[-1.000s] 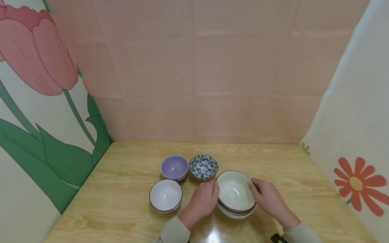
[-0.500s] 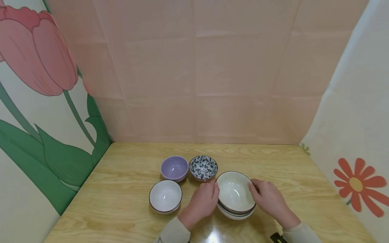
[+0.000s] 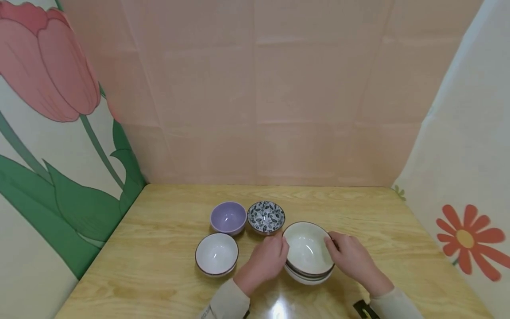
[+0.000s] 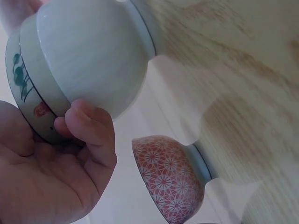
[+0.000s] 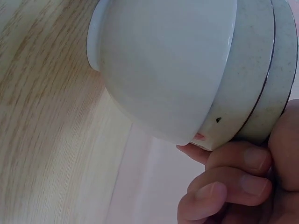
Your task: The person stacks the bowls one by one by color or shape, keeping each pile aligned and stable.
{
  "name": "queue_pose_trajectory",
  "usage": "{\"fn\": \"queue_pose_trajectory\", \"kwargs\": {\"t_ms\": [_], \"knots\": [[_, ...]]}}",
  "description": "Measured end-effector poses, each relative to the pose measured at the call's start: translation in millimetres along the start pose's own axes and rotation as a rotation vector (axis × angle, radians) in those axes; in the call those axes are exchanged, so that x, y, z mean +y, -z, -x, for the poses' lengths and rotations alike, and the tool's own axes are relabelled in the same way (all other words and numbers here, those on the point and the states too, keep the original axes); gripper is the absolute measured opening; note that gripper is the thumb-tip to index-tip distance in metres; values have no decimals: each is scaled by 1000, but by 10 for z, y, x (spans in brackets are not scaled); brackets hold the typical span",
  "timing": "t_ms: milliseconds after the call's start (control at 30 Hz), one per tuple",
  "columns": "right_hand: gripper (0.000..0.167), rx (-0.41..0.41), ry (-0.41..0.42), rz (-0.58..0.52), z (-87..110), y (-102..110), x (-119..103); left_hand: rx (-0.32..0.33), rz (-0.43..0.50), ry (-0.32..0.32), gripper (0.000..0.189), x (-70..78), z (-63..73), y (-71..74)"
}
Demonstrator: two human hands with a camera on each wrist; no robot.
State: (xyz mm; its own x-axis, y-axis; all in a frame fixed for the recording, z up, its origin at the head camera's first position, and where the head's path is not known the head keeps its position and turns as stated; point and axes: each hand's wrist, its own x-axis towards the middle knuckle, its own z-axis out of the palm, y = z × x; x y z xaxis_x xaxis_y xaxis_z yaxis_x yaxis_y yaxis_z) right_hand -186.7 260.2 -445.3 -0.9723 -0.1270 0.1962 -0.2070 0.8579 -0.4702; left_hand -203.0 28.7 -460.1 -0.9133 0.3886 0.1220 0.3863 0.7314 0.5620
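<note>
A stack of nested bowls [image 3: 307, 248] stands on the right half of the table, a plain white one lowest and cream ones with dark rims above it. My left hand [image 3: 266, 258] grips the upper bowls at their left side, fingers bent under the rim. On the opposite side my right hand [image 3: 352, 260] holds the rim, thumb on top and fingers curled below. Painted leaves and a red flower show on the upper cream bowl [image 4: 35, 88] in the left wrist view. Lowest in the right wrist view is the white bowl [image 5: 163, 65], foot toward the wooden surface.
Left of the stack are a white bowl with a brown rim [image 3: 217, 254], a purple bowl [image 3: 228, 218] and a leaf-patterned bowl [image 3: 266, 217] close by my left hand. A red flower-patterned outer wall of a bowl [image 4: 168, 177] shows below my left hand. The wooden table [image 3: 159, 261] meets a pink backdrop.
The head view has tilted slightly, so everything sits a little higher. Both hands keep the same hold on the stacked bowls.
</note>
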Motion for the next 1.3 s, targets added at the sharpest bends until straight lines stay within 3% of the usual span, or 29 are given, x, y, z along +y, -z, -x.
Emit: {"fn": "queue_pose_trajectory", "kwargs": {"t_ms": [500,767,1300], "knots": [[23,-68,-49,66,10,54,-79,-29,-24,-6,42,35,0,48],[22,-60,-52,72,10,43,-68,-48,-20,1,45,35,-3,45],[26,-100,-48,56,2,88,-103,-30,12,2,41,25,16,47]]}}
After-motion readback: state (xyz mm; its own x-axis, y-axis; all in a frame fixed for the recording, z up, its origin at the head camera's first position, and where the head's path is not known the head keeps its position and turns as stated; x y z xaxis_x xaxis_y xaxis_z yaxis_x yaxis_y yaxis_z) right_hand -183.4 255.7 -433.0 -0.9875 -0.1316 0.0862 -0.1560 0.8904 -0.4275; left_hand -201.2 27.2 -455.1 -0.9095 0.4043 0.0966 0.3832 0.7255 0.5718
